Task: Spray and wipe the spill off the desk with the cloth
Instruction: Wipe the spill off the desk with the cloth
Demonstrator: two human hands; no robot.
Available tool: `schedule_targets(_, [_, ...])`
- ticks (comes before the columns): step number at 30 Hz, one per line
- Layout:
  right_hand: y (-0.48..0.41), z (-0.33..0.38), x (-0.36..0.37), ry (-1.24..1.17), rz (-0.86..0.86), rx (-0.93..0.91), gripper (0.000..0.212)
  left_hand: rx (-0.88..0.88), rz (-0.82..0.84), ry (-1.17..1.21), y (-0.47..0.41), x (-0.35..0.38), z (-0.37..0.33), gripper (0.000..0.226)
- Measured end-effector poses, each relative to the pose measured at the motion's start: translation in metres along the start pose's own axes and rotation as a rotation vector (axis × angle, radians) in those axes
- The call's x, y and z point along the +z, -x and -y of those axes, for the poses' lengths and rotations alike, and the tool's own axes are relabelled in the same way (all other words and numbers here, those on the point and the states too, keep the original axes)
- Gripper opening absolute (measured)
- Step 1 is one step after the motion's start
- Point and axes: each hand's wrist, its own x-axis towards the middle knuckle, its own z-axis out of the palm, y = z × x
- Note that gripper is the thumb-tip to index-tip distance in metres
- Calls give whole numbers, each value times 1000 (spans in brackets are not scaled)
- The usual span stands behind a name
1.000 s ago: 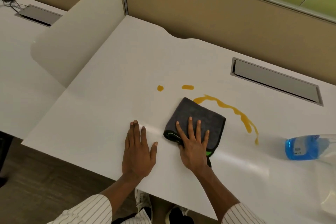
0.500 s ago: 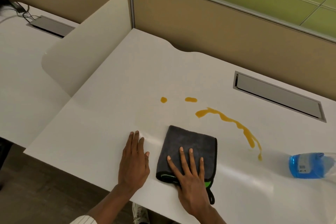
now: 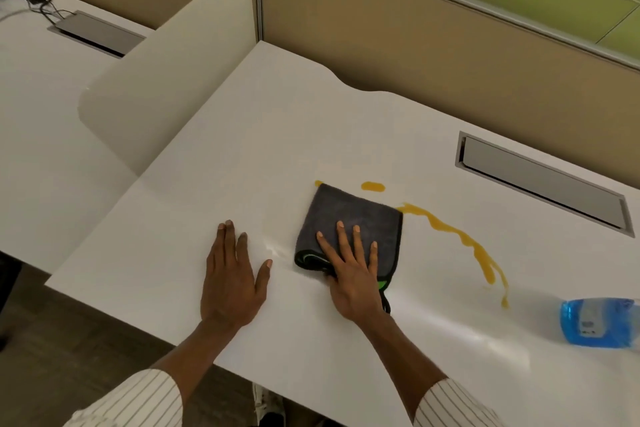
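A folded dark grey cloth with a green trim lies on the white desk. My right hand presses flat on its near half, fingers spread. The cloth's far corner covers most of a small orange spot. An orange blob sits just beyond the cloth, and a long wavy orange streak runs from the cloth's right edge toward the near right. My left hand rests flat on the bare desk, left of the cloth. A spray bottle with blue liquid lies at the right edge, cut off by the frame.
A grey cable hatch is set into the desk at the back right. A rounded cream divider panel separates a neighbouring desk on the left, which has its own hatch and cables. A beige partition stands behind.
My right hand has pushed the cloth away from me, up to the orange spots and the streak's left end. My left hand stays flat on the desk.
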Motion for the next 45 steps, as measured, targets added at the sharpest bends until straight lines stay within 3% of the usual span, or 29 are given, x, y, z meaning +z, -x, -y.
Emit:
schedule_targets(5, [29,30,19,8,-22,-68,89,-1,-8,-1,0,-5,-2,79])
schedule_targets(10, [-43,33,-4,53,16,-169,79,7,0,-32,-1,-3,-1,78])
schedule_targets(16, [-112,12,-30,30,7,12,72,-8,-17,-6,-1,1,2,79])
schedule_targets(22, [-62,49,-3,-40,-75,307,81,-1,-24,-16,-1,3,3,80])
schedule_targets(26, [-30,67,13,-9,-76,144,84,-3,-21,-17,-1,2,2,80])
schedule_targets(31, [-77,25,-16,55,-32,-15,79,9,-27,-24,-1,1,0,79])
schedule_targets(37, [-115,-24,-38,9,-34,154,76,8,-16,-5,-1,0,1,79])
schedule_targets(42, [-68,-3,-21,-16,-73,313,75,3,-17,-9,-2,0,0,80])
schedule_targets(45, [-22,19,-2,10,-86,247,80,9,-34,-10,-2,2,1,80])
